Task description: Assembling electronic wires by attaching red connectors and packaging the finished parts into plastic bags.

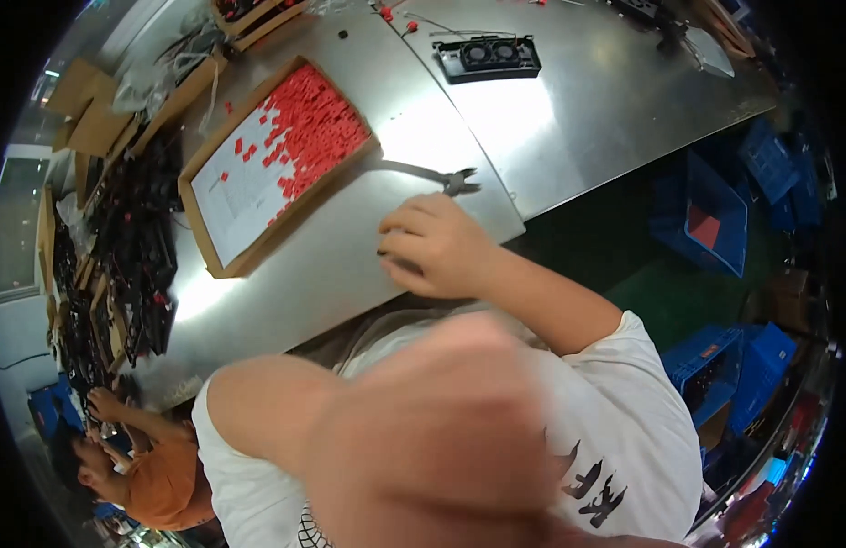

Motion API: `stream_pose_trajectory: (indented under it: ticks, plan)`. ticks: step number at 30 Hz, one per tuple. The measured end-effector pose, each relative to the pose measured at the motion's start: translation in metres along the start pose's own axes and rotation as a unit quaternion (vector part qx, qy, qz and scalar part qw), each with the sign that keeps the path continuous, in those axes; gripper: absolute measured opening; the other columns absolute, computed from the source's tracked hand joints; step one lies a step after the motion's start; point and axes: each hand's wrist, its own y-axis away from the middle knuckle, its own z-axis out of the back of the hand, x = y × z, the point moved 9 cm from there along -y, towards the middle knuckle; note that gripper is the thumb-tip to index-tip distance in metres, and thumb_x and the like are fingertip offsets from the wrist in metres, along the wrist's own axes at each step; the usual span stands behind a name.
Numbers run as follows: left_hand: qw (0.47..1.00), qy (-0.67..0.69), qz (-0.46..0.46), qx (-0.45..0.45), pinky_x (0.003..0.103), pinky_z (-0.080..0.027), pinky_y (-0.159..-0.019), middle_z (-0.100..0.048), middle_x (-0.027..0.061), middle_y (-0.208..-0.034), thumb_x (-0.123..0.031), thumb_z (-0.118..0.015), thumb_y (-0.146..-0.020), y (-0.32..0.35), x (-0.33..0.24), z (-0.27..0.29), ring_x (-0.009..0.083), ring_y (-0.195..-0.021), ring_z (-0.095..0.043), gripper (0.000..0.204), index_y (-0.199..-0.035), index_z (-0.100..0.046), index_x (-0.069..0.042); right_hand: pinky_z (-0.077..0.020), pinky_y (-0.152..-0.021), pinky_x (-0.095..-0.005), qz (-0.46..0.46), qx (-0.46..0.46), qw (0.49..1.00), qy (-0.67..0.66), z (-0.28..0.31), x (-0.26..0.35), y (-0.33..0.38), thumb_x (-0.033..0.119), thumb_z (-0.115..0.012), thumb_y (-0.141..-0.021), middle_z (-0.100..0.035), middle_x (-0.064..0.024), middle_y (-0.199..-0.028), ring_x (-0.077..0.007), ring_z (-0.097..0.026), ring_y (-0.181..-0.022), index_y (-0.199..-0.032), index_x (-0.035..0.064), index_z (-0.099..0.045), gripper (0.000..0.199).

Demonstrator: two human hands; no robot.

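My right hand point(434, 245) rests at the near edge of the metal table with its fingers curled in. A small dark bit shows at the fingertips, too small to name. Just beyond the knuckles lies a pair of cutting pliers point(457, 182), apart from the hand. My left hand point(441, 411) is raised close to the camera and smeared by motion, so its fingers cannot be made out. Left of the pliers, a shallow cardboard tray point(290, 212) holds many small red pieces point(318, 123) on a white printed sheet.
A black twin-fan unit point(489, 57) lies at the far side of the table. Dark cabled parts point(135, 247) are heaped at the left, near a person in an orange shirt point(162, 484). Blue crates point(706, 224) stand on the floor at the right.
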Motion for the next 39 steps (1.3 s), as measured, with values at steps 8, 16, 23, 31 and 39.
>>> stream_pose_trajectory:
  ticks: [8,16,23,31,39]
  plan:
    - [0.885,-0.433,0.172,0.004,0.041,-0.046,-0.078,-0.059,0.0124,-0.094,-0.006,-0.073,-0.079,0.114,0.127,0.127,0.0306,-0.085,-0.057,0.017,-0.092,-0.061,-0.003,-0.0432,-0.104,-0.0481,-0.290,-0.047,0.938,0.183,0.114,-0.114,0.017,0.018,-0.073,-0.080,-0.060,-0.0231,-0.128,-0.0406,-0.055,-0.120,-0.123,0.0000,-0.061,0.048]
    - [0.772,-0.616,0.155,0.021,0.043,-0.041,-0.091,-0.063,0.0076,-0.111,-0.020,-0.074,-0.076,0.167,0.156,0.130,0.0293,-0.104,-0.057,0.026,-0.100,-0.069,-0.011,-0.0420,-0.107,-0.0432,-0.349,0.153,0.905,0.189,0.142,-0.263,-0.036,0.031,-0.077,-0.079,-0.057,-0.0212,-0.136,-0.0384,-0.052,-0.125,-0.137,0.0065,-0.056,0.067]
    - [0.771,-0.624,0.130,-0.002,0.044,-0.041,-0.088,-0.063,0.0095,-0.107,-0.016,-0.072,-0.073,0.168,0.151,0.130,0.0304,-0.099,-0.058,0.027,-0.099,-0.066,-0.009,-0.0453,-0.104,-0.0420,-0.332,0.327,0.863,0.195,0.116,-0.225,-0.073,0.040,-0.076,-0.081,-0.060,-0.0161,-0.133,-0.0351,-0.057,-0.121,-0.135,0.0071,-0.059,0.065]
    - [0.740,-0.655,0.152,0.014,0.046,-0.040,-0.088,-0.060,0.0082,-0.109,-0.021,-0.071,-0.069,0.159,0.157,0.131,0.0306,-0.102,-0.055,0.032,-0.099,-0.066,-0.011,-0.0506,-0.095,-0.0409,-0.322,0.210,0.887,0.255,0.178,-0.355,-0.200,0.037,-0.076,-0.081,-0.067,-0.0178,-0.122,-0.0342,-0.064,-0.112,-0.125,0.0049,-0.065,0.056]
    - [0.722,-0.670,0.172,0.017,0.046,-0.040,-0.087,-0.060,0.0051,-0.106,-0.028,-0.072,-0.066,0.171,0.163,0.134,0.0289,-0.102,-0.054,0.033,-0.096,-0.069,-0.015,-0.0484,-0.099,-0.0460,-0.228,-0.023,0.845,0.483,0.190,-0.429,-0.332,0.034,-0.067,-0.082,-0.066,-0.0180,-0.121,-0.0379,-0.060,-0.115,-0.119,0.0084,-0.065,0.045]
